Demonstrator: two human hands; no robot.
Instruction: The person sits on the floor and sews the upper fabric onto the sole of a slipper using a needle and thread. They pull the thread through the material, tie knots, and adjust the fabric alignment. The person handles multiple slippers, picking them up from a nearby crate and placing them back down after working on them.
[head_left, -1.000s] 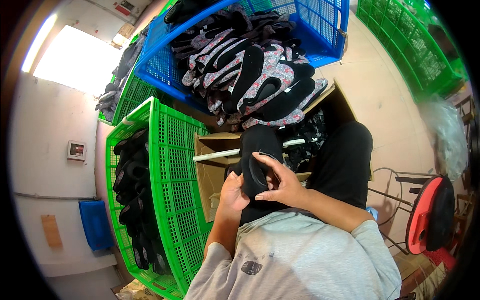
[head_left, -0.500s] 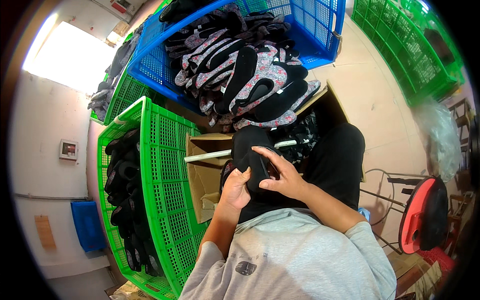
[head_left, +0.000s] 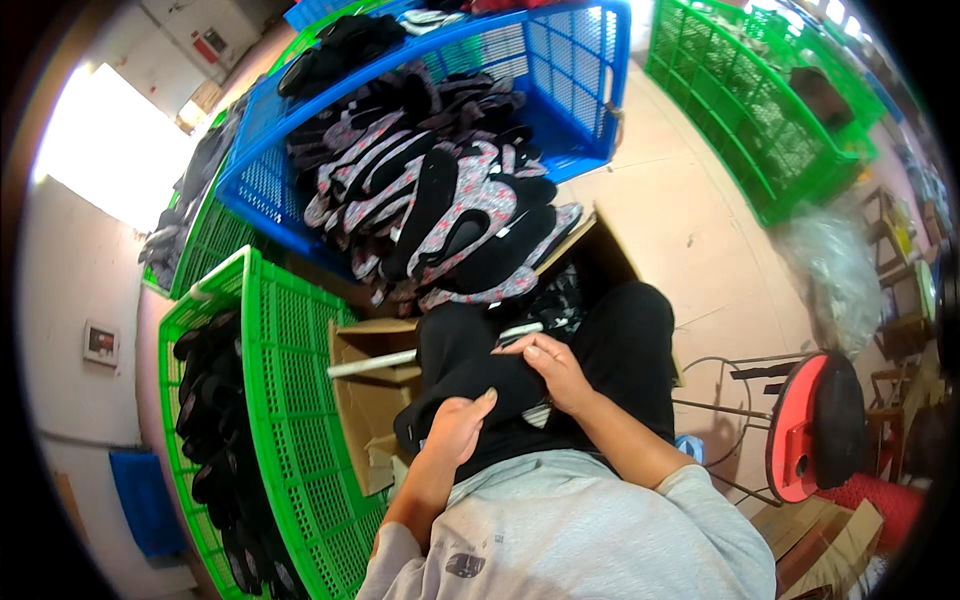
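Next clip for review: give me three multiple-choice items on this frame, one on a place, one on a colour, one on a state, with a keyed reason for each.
1. Where does the black piece that both hands work on lie?
A. on the person's lap
B. inside the blue crate
C. on the red stool

2. What colour is the crate heaped with patterned and black shoe pieces?
A. green
B. blue
C. red

3. How is the left hand engaged?
A. hanging free
B. gripping the black piece's near edge
C. resting on the cardboard box

Key: 1 A, it rests over the black trousers; 2 B, its mesh walls are blue; 3 B, its fingers close on the piece while the right hand presses on top.
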